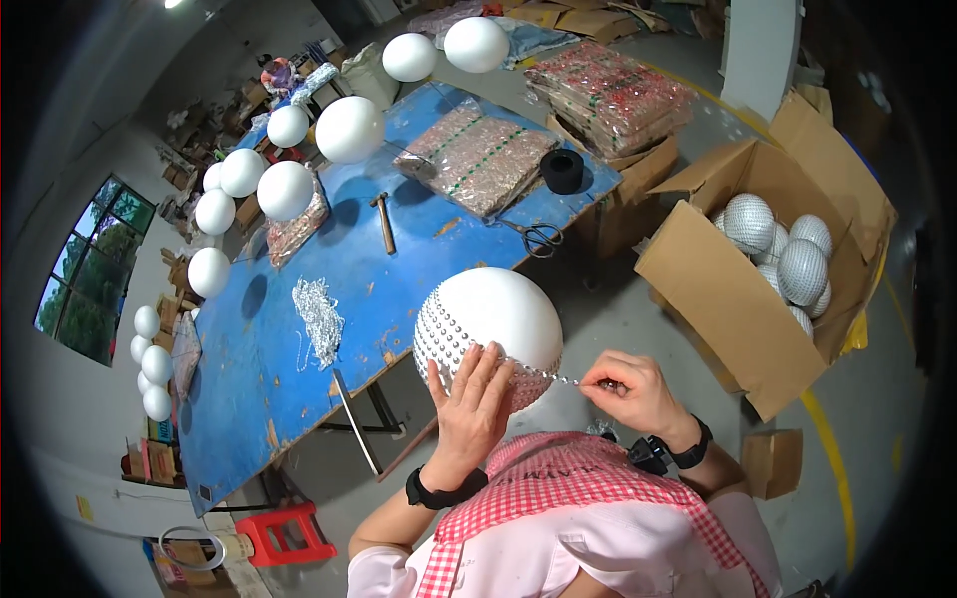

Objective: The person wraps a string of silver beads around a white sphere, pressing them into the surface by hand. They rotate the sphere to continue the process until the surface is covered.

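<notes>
just off the near edge of the blue table (234,399), a large white ball (508,299) sits in front of the person's checked apron (518,460), its left and lower parts wrapped in rows of silver beads (444,329) and its top bare; what bears it from below is hidden. the left hand (467,404) is open, fingers extended and laid over the beaded side, while the right hand (636,392) pinches a bead string (565,380) between thumb and fingertips, out to the right of the ball, the short run between them looking fairly straight. the likeliest trouble, i'd judge, is tension: pulled too hard, the string could drag the newest row out of line or snap; let slack, it could sag and leave gaps against the row beneath. if the left fingers press unevenly or slide, beads under them might shift, and the smooth round ball could turn beneath the palm, spoiling the spacing. should the pinch slip, the loose end would probably drop toward the apron and have to be found again. the heap of loose strands (319,321) on the table looks jumbled, so drawing one out quickly could knot it with its neighbours. whether the beads are glued can't be told, so how firmly the rows hold is uncertain.
</notes>
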The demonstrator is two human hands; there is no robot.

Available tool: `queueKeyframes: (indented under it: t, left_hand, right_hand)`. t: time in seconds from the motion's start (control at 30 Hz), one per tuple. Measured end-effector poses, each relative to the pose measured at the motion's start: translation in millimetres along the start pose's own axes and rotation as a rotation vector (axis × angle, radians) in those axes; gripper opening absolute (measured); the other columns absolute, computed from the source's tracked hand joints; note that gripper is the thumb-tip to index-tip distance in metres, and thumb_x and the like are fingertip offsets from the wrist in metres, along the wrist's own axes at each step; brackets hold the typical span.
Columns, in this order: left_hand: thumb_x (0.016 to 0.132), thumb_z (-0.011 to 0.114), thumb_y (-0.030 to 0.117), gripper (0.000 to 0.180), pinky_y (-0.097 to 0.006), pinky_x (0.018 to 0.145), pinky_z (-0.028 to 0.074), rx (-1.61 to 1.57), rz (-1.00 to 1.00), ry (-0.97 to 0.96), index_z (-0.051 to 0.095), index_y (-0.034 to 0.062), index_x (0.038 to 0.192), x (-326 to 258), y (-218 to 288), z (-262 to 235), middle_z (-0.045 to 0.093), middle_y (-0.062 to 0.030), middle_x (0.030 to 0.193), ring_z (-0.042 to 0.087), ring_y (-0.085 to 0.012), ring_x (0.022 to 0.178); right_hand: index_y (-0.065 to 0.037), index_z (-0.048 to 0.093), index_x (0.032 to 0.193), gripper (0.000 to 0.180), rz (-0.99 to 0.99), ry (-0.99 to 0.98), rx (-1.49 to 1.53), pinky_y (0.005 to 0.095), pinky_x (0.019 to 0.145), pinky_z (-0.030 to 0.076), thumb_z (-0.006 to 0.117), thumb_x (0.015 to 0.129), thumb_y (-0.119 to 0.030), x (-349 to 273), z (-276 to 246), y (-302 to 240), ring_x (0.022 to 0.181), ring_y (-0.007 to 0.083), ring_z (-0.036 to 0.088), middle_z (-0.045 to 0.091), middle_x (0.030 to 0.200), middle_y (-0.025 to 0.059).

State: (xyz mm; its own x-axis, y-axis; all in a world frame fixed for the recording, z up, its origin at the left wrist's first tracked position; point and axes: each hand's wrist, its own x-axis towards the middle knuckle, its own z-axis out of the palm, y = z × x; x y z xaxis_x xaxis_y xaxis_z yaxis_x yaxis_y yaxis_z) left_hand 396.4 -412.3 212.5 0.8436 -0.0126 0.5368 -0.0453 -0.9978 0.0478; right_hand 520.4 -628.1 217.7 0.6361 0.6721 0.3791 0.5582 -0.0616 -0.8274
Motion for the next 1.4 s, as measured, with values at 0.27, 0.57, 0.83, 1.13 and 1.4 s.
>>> queueKeyframes:
  t: [0.27, 0.57, 0.83, 1.13, 1.4]
  left_hand:
    - [0.079, 0.071, 0.008, 0.042, -0.055, 0.115, 0.012, -0.008, 0.048, 0.009, 0.066, 0.0172, 0.119, -0.5, -1.4, -0.4, 0.055, -0.0092, 0.135, 0.051, -0.0264, 0.127]
    - [0.079, 0.071, 0.007, 0.039, -0.055, 0.115, 0.014, -0.091, 0.016, 0.039, 0.065, 0.0128, 0.117, -0.9, -7.1, 1.4, 0.056, -0.0101, 0.135, 0.050, -0.0278, 0.128]
    - [0.080, 0.070, 0.011, 0.047, -0.056, 0.114, 0.015, -0.064, 0.050, 0.005, 0.061, 0.0175, 0.126, 6.2, -11.2, -0.5, 0.054, -0.0103, 0.135, 0.048, -0.0263, 0.130]
    - [0.075, 0.071, 0.005, 0.054, -0.058, 0.113, 0.016, -0.095, 0.034, -0.025, 0.062, 0.0197, 0.126, 11.4, -21.8, -0.8, 0.052, -0.0124, 0.137, 0.046, -0.0319, 0.131]
    - [0.079, 0.071, 0.012, 0.053, -0.057, 0.112, 0.016, -0.129, 0.039, -0.051, 0.060, 0.0259, 0.128, 17.7, -37.9, -1.9, 0.045, -0.0167, 0.143, 0.043, -0.0346, 0.133]
  right_hand:
    - [-0.003, 0.064, 0.080, 0.009, -0.018, 0.020, 0.026, 0.0328, 0.054, 0.047, 0.072, 0.076, -0.004, 3.3, -5.0, -17.0, 0.062, 0.0257, 0.061, 0.061, 0.075, 0.0080]
    - [-0.003, 0.065, 0.081, 0.009, -0.130, -0.032, -0.043, 0.0336, 0.057, 0.049, 0.071, 0.076, -0.004, 7.9, -7.3, -25.4, 0.066, 0.0273, 0.062, 0.061, 0.076, 0.0096]
    - [0.001, 0.065, 0.086, 0.005, 0.462, -0.127, 0.454, 0.0207, 0.058, 0.046, 0.068, 0.085, -0.003, 0.0, 6.9, -1.8, 0.065, 0.0049, 0.058, 0.065, 0.077, 0.0008]
    - [-0.004, 0.063, 0.092, 0.007, 0.615, -0.129, 0.574, 0.0174, 0.050, 0.039, 0.065, 0.089, -0.010, 17.2, 17.2, 22.0, 0.060, 0.0013, 0.053, 0.063, 0.074, -0.0022]
    - [-0.005, 0.063, 0.093, 0.009, 0.581, -0.140, 0.560, 0.0179, 0.050, 0.040, 0.064, 0.090, -0.013, 25.8, 33.9, 28.7, 0.060, 0.0027, 0.054, 0.063, 0.073, -0.0011]
